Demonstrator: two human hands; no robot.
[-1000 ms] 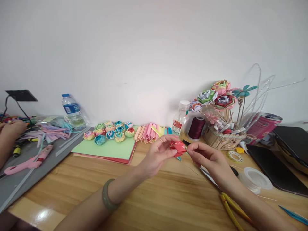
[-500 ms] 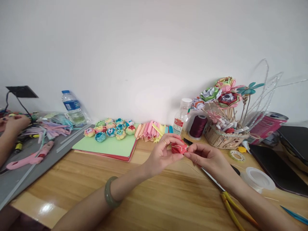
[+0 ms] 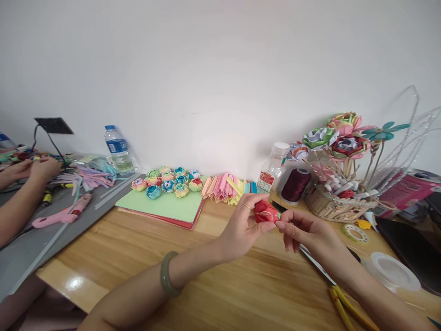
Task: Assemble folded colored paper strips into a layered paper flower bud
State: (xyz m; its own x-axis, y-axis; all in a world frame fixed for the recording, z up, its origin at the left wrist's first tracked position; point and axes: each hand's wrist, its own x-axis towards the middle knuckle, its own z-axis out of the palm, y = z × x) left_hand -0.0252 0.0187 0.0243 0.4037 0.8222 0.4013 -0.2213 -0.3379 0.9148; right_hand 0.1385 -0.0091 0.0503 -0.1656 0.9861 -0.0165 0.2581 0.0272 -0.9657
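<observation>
Between the fingers and thumb of my left hand (image 3: 239,230) is a red paper flower (image 3: 266,212), its folded petals crossed by a pale thread or line. My right hand (image 3: 305,232) pinches at the flower's right end, thumb against fingertips, where a bit of green shows. What exactly those fingertips grip is hidden. Both hands are above the wooden table (image 3: 220,289). Below my right wrist lie yellow-handled scissors (image 3: 339,305), partly covered by the forearm.
Several paper flowers (image 3: 167,185) sit on green paper sheets (image 3: 161,207); folded strips (image 3: 225,187) lie beside them. Behind my hands stand a bottle (image 3: 274,170), a thread spool (image 3: 295,185) and a flower basket (image 3: 339,204). At left are a pink glue gun (image 3: 64,216) and another person's hands (image 3: 44,170).
The view has swung left, so the scene sits further right. The red flower has tilted and shows more of its petals. Both hands remain on it.
</observation>
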